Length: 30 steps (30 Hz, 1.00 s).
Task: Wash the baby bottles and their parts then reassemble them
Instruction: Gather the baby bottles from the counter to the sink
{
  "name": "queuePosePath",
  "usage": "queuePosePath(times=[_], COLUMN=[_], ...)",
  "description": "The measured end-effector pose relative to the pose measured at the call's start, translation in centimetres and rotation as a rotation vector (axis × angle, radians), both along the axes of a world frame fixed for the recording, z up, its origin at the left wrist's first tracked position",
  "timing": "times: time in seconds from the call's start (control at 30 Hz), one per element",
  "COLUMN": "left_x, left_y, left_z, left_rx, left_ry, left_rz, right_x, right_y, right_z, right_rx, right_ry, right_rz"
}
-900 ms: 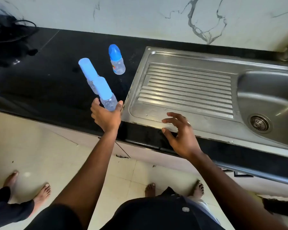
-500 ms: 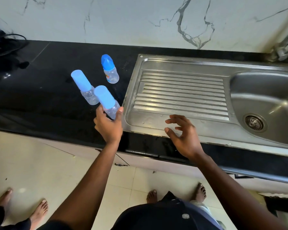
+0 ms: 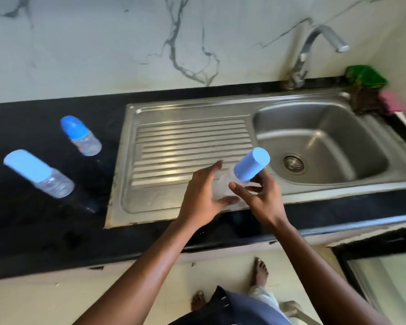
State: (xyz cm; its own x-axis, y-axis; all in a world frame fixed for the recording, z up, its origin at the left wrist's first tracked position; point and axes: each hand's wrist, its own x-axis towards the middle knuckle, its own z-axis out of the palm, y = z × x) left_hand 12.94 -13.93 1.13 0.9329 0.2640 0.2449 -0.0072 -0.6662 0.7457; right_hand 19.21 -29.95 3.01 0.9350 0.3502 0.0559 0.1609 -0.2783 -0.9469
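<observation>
A baby bottle (image 3: 243, 173) is held up over the front edge of the steel drainboard (image 3: 188, 146), and it is held by both hands at once. The clear body is cradled in the left hand (image 3: 203, 195), fingers curled loosely round its lower part, while the right hand (image 3: 260, 195) is brought in from the other side, its fingertips (image 3: 234, 186) pinching at the collar just under the light blue cap (image 3: 252, 164). The bottle is tilted with the cap toward the basin (image 3: 319, 141), a pose that looks chosen so that the top can be twisted off above the sink, where any drips are caught; that is a judgement only, as no parts are seen separated yet. Further left, on the black counter (image 3: 45, 118), a second capped bottle (image 3: 39, 173) and a smaller one with a darker blue domed cap (image 3: 80, 136) are left standing well apart from the sink, apparently waiting their turn. Beyond the basin, the tap (image 3: 314, 50) is seen with no water running, and a green scrub pad (image 3: 366, 77) with something pink (image 3: 390, 102) is parked in the far corner, within reach for the washing.
</observation>
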Motion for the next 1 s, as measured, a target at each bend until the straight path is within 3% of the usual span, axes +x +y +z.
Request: queuePosePath(times=[0.2,0.47,0.57,0.67,0.83,0.93,1.0], left_x=[0.4,-0.6,-2.2,-5.9,-12.1,-13.9,-14.1], left_y=[-0.7,0.1,1.0,2.9,9.0,14.6,17.3], left_z=[-2.6,-3.1,-3.0,-2.8,-3.0,-0.9,0.0], left_rx=[0.132,0.161,0.091,-0.061,-0.237,-0.359,-0.361], left_ry=[0.163,0.133,0.092,-0.026,-0.156,0.049,0.181], left_rz=[-0.121,-0.054,0.008,0.330,1.113,1.495,1.552], right_x=[3.4,3.6,1.3,-1.8,-3.7,-4.1,-4.3], right_y=[-4.7,-5.2,-4.8,-1.8,5.0,8.6,10.0], right_z=[-2.0,-3.5,-3.2,-3.1,-4.5,-4.9,-4.6], right_rx=[-0.167,-0.289,-0.287,-0.289,-0.280,-0.267,-0.240], right_ry=[-0.096,-0.150,-0.381,-0.604,-0.403,-0.403,-0.417], right_rz=[-0.240,-0.279,-0.418,-0.203,0.371,0.511,0.539])
